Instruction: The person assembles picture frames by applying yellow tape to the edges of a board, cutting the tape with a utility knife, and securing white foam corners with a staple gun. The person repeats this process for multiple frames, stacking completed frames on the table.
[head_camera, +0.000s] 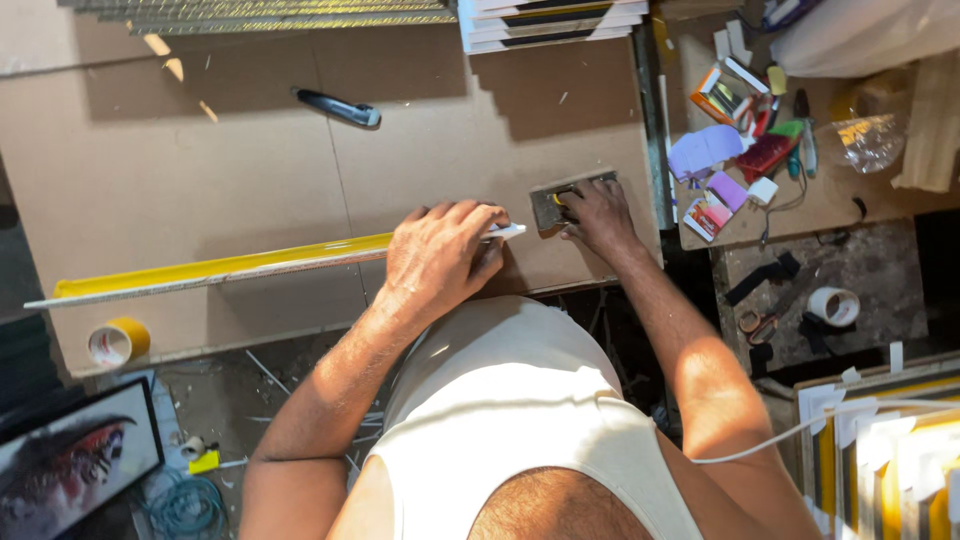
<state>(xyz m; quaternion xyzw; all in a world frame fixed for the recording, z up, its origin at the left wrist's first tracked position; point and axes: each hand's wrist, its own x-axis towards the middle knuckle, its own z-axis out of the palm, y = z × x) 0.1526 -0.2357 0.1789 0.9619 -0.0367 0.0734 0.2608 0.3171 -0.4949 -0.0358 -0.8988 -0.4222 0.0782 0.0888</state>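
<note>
Your left hand (437, 255) presses closed on one long yellow strip (215, 268). Just past it, your right hand (598, 215) pinches one small grey tool (560, 200).

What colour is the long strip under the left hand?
Yellow, with a pale edge; the strip shows in the head view.

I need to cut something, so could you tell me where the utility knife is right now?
The utility knife lies on the brown board, toward the top of the head view, above the yellow strip and away from both hands.
</note>
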